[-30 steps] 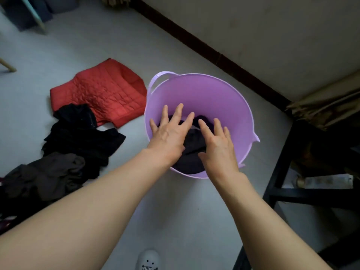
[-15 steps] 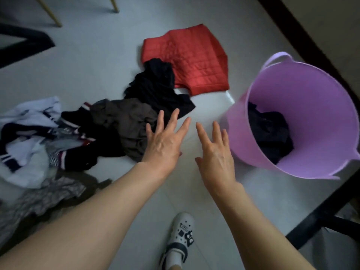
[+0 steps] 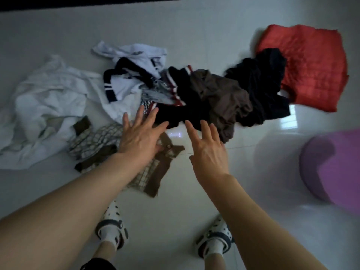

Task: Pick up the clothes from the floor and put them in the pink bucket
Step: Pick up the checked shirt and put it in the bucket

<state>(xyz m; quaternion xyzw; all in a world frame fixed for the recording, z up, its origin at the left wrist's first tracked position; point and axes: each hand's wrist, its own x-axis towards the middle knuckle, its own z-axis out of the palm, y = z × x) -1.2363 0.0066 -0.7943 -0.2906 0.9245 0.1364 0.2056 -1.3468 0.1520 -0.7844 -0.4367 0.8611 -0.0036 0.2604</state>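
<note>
A heap of clothes lies on the pale tiled floor: a white sheet-like garment (image 3: 44, 106), a navy-and-white top (image 3: 126, 82), a black piece with red stripes (image 3: 179, 106), a brown garment (image 3: 224, 100), a black garment (image 3: 259, 78), a red quilted vest (image 3: 311, 63) and a checked brown piece (image 3: 152, 172). My left hand (image 3: 140, 137) hovers open over the checked piece, fingers spread. My right hand (image 3: 208, 151) is open beside it, fingertips near the black striped piece. The pink bucket (image 3: 335, 168) shows only partly at the right edge, blurred.
My two feet in white patterned clogs (image 3: 112, 230) (image 3: 215, 238) stand on the floor below the hands. A dark strip (image 3: 89, 2) runs along the top edge. Bare tiles lie between the clothes and the bucket.
Both hands left the bucket empty and swung left over the clothes heap. The view turned left, so the bucket slid to the right edge and more clothes came into sight.
</note>
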